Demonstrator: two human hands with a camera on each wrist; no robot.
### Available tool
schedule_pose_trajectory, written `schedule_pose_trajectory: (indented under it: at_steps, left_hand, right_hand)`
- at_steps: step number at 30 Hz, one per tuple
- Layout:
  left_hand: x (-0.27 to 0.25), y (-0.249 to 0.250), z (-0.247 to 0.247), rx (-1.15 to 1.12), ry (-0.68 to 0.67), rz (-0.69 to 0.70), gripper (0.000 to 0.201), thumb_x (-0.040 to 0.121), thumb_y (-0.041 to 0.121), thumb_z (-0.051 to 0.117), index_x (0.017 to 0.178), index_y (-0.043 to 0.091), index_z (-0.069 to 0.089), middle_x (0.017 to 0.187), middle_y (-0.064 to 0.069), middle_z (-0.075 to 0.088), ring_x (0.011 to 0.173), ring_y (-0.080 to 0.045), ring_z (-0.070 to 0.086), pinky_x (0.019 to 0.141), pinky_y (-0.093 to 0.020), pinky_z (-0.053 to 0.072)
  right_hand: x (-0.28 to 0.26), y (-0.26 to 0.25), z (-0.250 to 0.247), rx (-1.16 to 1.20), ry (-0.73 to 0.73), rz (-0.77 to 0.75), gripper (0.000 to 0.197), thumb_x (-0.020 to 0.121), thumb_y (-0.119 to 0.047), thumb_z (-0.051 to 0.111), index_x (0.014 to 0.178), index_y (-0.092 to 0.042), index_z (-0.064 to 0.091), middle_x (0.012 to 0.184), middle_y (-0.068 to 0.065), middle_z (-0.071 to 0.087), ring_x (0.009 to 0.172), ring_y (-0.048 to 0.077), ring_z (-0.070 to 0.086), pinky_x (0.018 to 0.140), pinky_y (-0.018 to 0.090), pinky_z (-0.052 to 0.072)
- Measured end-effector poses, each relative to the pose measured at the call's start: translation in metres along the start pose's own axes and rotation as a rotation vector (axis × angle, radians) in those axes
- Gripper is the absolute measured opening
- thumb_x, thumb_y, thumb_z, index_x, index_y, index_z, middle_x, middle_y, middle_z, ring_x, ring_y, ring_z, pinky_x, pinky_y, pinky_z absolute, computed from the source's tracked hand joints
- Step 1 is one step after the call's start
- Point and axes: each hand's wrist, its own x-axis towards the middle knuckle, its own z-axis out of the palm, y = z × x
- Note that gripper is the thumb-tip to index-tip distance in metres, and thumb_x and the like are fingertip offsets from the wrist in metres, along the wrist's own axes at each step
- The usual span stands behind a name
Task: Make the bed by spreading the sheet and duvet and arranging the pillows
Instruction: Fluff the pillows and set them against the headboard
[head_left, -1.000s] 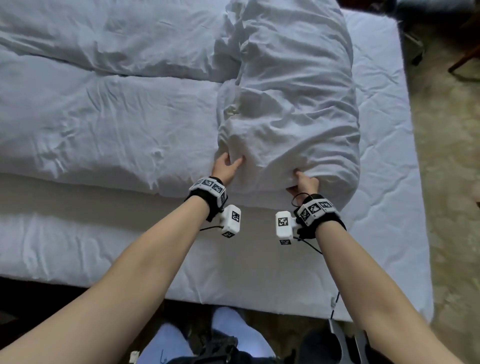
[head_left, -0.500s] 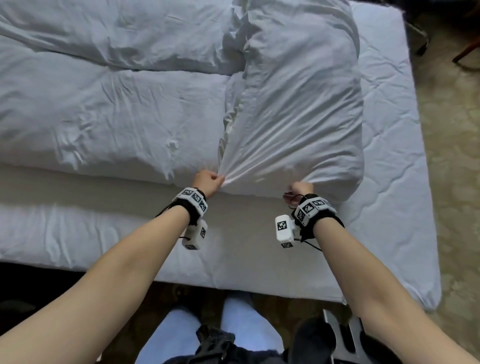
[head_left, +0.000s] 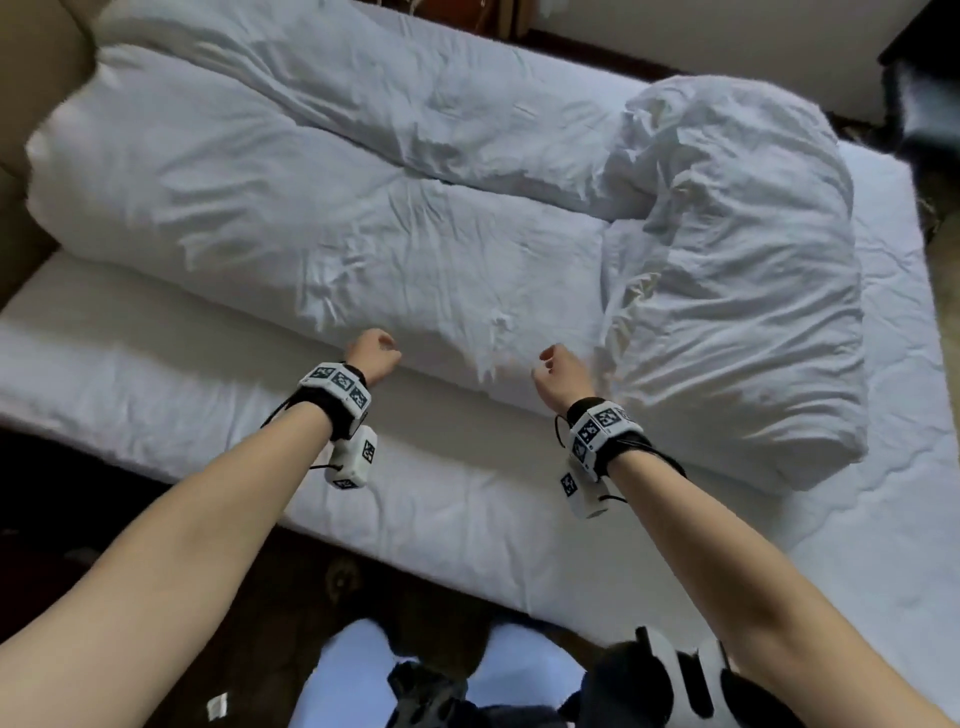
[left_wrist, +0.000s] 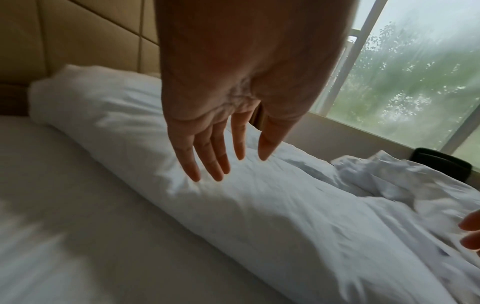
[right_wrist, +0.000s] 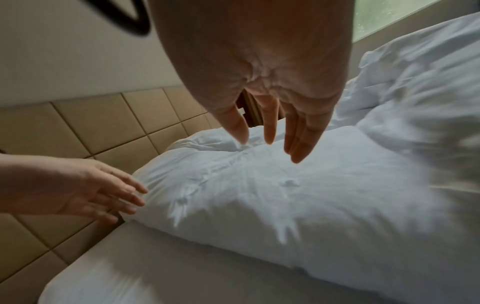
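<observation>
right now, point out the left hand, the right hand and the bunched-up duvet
left hand (head_left: 372, 355), head view, back of the hand
right hand (head_left: 562, 372), head view, back of the hand
bunched-up duvet (head_left: 737, 291), head view, middle of its top surface

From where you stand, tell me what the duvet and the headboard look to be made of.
Duvet: white woven cloth, likely cotton, matte, over a soft filling; it creases finely and bulges in puffy folds. Headboard: beige padded panels, probably leather or an imitation; smooth faces with a faint sheen and sunken seams between squares. The exact fibres cannot be told.
</observation>
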Motion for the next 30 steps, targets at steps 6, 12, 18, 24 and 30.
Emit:
schedule_pose_trajectory:
  at_steps: [6,12,18,24,30]
  left_hand:
    - [0.016,-0.079,-0.132,-0.013,0.159,-0.039,0.034,0.088,0.014,0.059,0.120,0.004,0.059,0.124,-0.016,0.062,0.117,-0.030,0.056,0.101,-0.033,0.042]
    - [0.031,-0.111,-0.206,-0.071,0.189,-0.048,0.035,0.089,0.012,0.058,0.122,0.002,0.055,0.124,-0.017,0.059,0.116,-0.030,0.055,0.098,-0.032,0.040]
    - [0.053,-0.132,-0.262,-0.113,0.267,-0.139,0.046,0.089,0.016,0.059,0.131,0.005,0.045,0.129,-0.018,0.055,0.121,-0.031,0.050,0.101,-0.033,0.037]
    - [0.096,-0.152,-0.322,-0.259,0.369,-0.245,0.067,0.086,0.024,0.064,0.142,0.009,0.032,0.144,-0.018,0.037,0.131,-0.033,0.041,0.107,-0.035,0.034]
    - [0.176,-0.180,-0.387,-0.522,0.426,-0.335,0.079,0.084,0.031,0.067,0.147,0.011,0.023,0.152,-0.013,0.026,0.136,-0.031,0.035,0.110,-0.038,0.031]
  right_hand:
    - [-0.006,-0.117,0.059,-0.081,-0.043,-0.122,0.046,0.094,-0.018,0.050,0.136,-0.003,0.039,0.139,0.019,0.041,0.129,0.032,0.041,0.107,0.033,0.031]
    - [0.000,-0.205,0.102,-0.124,-0.071,-0.214,0.052,0.094,-0.019,0.051,0.142,-0.004,0.033,0.142,0.018,0.038,0.130,0.031,0.041,0.108,0.035,0.031]
    - [0.030,-0.264,0.131,-0.163,-0.137,-0.331,0.057,0.096,-0.020,0.049,0.146,-0.006,0.026,0.145,0.018,0.036,0.132,0.031,0.039,0.110,0.036,0.030]
    - [0.070,-0.329,0.157,-0.228,-0.160,-0.417,0.062,0.094,-0.023,0.051,0.148,-0.010,0.023,0.145,0.018,0.037,0.132,0.032,0.040,0.110,0.040,0.032]
    - [0.125,-0.419,0.196,-0.228,-0.135,-0.489,0.069,0.092,-0.024,0.054,0.151,-0.018,0.019,0.147,0.015,0.032,0.131,0.034,0.038,0.110,0.041,0.034]
